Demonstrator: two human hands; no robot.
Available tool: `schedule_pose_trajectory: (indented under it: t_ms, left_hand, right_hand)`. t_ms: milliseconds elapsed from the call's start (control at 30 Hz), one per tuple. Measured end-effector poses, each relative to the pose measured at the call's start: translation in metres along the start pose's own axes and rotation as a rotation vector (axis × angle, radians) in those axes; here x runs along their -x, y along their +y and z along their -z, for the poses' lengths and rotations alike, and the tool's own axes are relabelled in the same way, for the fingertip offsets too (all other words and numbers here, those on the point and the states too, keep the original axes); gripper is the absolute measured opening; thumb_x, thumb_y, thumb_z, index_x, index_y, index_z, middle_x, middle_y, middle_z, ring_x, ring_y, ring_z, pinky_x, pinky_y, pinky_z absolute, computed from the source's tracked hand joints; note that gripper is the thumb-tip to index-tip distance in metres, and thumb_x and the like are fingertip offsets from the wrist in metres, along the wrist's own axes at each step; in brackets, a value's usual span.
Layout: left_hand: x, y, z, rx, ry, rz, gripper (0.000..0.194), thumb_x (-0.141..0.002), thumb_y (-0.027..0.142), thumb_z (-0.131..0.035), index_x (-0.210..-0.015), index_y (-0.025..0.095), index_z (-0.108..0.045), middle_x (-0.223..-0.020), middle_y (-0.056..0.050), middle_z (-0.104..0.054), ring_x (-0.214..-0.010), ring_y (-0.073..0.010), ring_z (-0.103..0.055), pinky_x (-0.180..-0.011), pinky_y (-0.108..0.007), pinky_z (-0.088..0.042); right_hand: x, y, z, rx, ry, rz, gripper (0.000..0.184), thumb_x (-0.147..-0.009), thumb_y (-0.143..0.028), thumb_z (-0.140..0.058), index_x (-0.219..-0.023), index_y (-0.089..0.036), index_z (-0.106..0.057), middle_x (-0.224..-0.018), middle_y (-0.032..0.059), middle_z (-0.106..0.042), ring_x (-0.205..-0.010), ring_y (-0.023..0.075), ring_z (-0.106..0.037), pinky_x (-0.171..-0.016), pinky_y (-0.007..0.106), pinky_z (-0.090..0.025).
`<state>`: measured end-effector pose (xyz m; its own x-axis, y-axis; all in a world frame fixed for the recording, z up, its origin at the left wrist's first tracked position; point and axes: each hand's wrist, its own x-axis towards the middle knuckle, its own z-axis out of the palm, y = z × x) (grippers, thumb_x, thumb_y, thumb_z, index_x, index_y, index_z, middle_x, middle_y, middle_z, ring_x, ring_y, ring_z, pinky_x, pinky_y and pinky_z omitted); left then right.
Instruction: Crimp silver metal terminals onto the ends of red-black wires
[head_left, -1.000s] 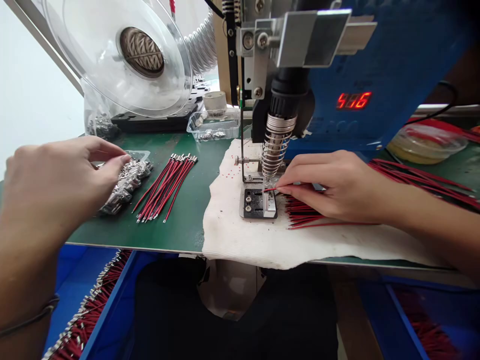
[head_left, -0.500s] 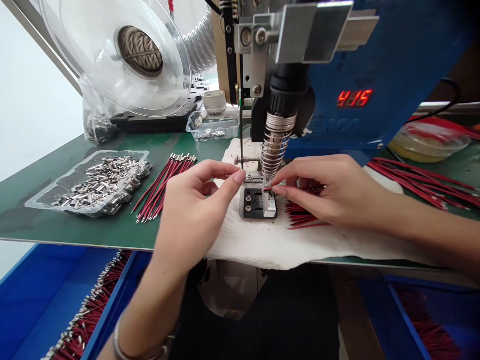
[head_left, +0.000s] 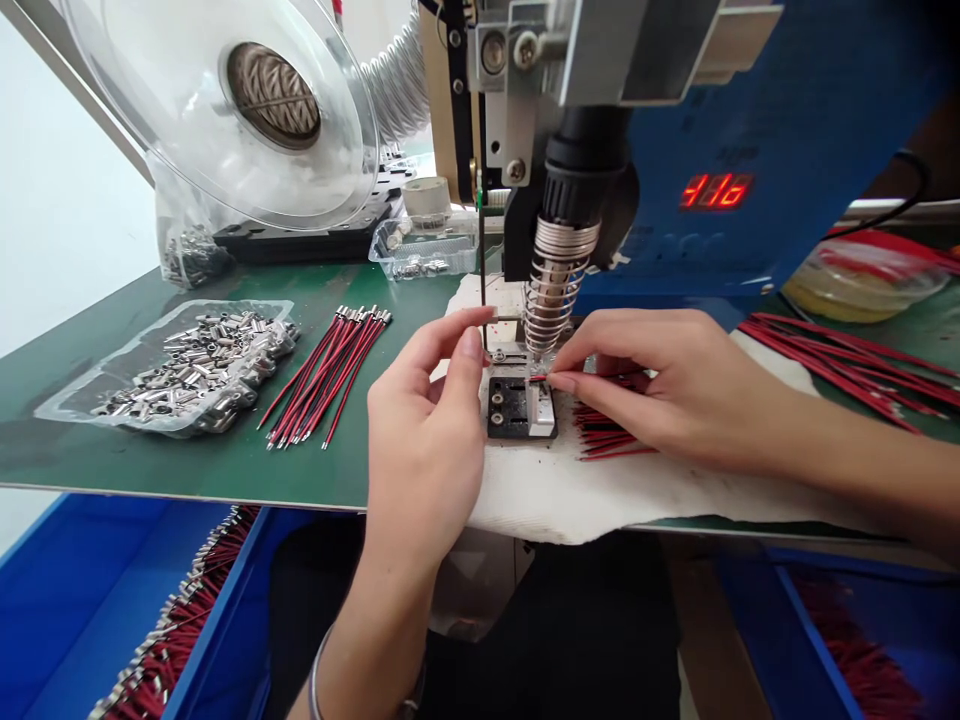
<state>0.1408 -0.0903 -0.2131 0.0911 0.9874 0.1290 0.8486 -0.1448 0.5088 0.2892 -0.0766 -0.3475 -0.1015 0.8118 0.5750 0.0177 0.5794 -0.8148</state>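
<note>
My right hand [head_left: 645, 380] pinches a red and black wire [head_left: 538, 378] between thumb and forefinger, its end over the small black and white fixture [head_left: 517, 428]. Directly above that end is the soldering iron tip inside a wire spring [head_left: 559, 285]. Left of the fixture is my left hand [head_left: 431, 420], its forefinger stretched towards a thin metal rod and its thumb slightly apart; I see nothing between them. Beneath my right hand lies a bundle of red and black wires [head_left: 611, 435] on a white cloth [head_left: 540, 505].
On the green table [head_left: 300, 480], left, are a clear tray [head_left: 67, 405] of metal connectors and wires with metal ends [head_left: 330, 370]. A blue machine [head_left: 750, 120] with a red display stands behind. More wires [head_left: 847, 365] lie right; blue bins [head_left: 75, 590] sit below.
My left hand has shifted right and its thumb and forefinger have parted a little, uncovering more of the wires at left. My right hand stays at the fixture. The display's last digit differs.
</note>
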Motion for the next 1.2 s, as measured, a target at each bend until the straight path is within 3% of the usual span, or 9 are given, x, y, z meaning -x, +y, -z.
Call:
schedule_pose_trajectory:
  t_ms: [100,200,300,533,800,1000,1200]
  left_hand:
    - [0.001,-0.002,-0.002,0.092,0.051,0.045,0.026,-0.09,0.043,-0.068,-0.107,0.025,-0.063,-0.103,-0.005,-0.07,-0.071,-0.0131,-0.065,-0.049,-0.023,-0.044]
    - [0.004,-0.003,-0.001,0.09,0.004,0.092,0.023,-0.087,0.045,-0.072,-0.096,0.024,-0.068,-0.081,-0.001,-0.067,-0.05,-0.0073,-0.048,-0.04,-0.023,-0.031]
    - [0.007,-0.001,0.0,0.055,-0.047,0.12,0.021,-0.088,0.045,-0.071,-0.094,0.025,-0.073,-0.068,0.001,-0.063,-0.044,-0.0059,-0.036,-0.039,-0.024,-0.024]
    - [0.007,0.0,0.0,0.028,-0.039,0.091,0.016,-0.085,0.041,-0.074,-0.092,0.027,-0.074,-0.083,0.0,-0.068,-0.05,-0.0075,-0.039,-0.042,-0.025,-0.027]
    - [0.009,-0.002,0.0,-0.047,-0.016,0.068,0.017,-0.083,0.043,-0.075,-0.088,0.027,-0.078,-0.066,0.0,-0.06,-0.055,-0.0111,-0.043,-0.048,-0.026,-0.031]
    - [0.01,-0.002,-0.001,-0.002,0.004,0.087,0.019,-0.084,0.045,-0.074,-0.093,0.029,-0.081,-0.059,0.002,-0.051,-0.053,-0.0081,-0.032,-0.047,-0.024,-0.023]
    - [0.011,-0.003,-0.001,-0.03,-0.011,0.045,0.017,-0.086,0.045,-0.073,-0.092,0.032,-0.081,-0.071,0.001,-0.065,-0.06,-0.0098,-0.048,-0.053,-0.024,-0.033]
  right_hand:
    - [0.0,-0.001,0.0,0.0,0.003,-0.006,0.016,-0.094,-0.032,-0.058,-0.092,-0.021,-0.069,-0.085,0.0038,-0.07,-0.068,0.0169,-0.061,-0.063,0.031,-0.043]
    - [0.001,-0.002,0.001,-0.011,-0.001,-0.015,0.015,-0.094,-0.031,-0.058,-0.09,-0.021,-0.068,-0.084,0.0031,-0.069,-0.066,0.0155,-0.058,-0.062,0.031,-0.042]
    - [0.0,-0.003,0.001,-0.017,0.007,-0.018,0.014,-0.094,-0.03,-0.059,-0.088,-0.02,-0.068,-0.082,0.0024,-0.068,-0.064,0.0146,-0.057,-0.062,0.031,-0.041]
    - [0.0,-0.002,0.0,-0.017,0.001,-0.01,0.012,-0.093,-0.029,-0.06,-0.089,-0.021,-0.068,-0.082,0.002,-0.068,-0.064,0.0148,-0.057,-0.061,0.031,-0.04]
    - [0.001,-0.001,0.0,-0.002,0.022,0.011,0.012,-0.092,-0.026,-0.061,-0.087,-0.019,-0.069,-0.079,0.0009,-0.067,-0.064,0.0126,-0.056,-0.061,0.029,-0.04]
    - [0.002,0.0,-0.002,0.006,0.064,0.042,0.01,-0.092,-0.022,-0.062,-0.085,-0.018,-0.069,-0.076,-0.0008,-0.065,-0.061,0.0104,-0.054,-0.06,0.027,-0.039]
    - [0.002,-0.001,-0.001,0.02,0.064,0.043,0.01,-0.092,-0.021,-0.063,-0.086,-0.018,-0.07,-0.078,-0.0004,-0.066,-0.062,0.011,-0.056,-0.061,0.027,-0.04]
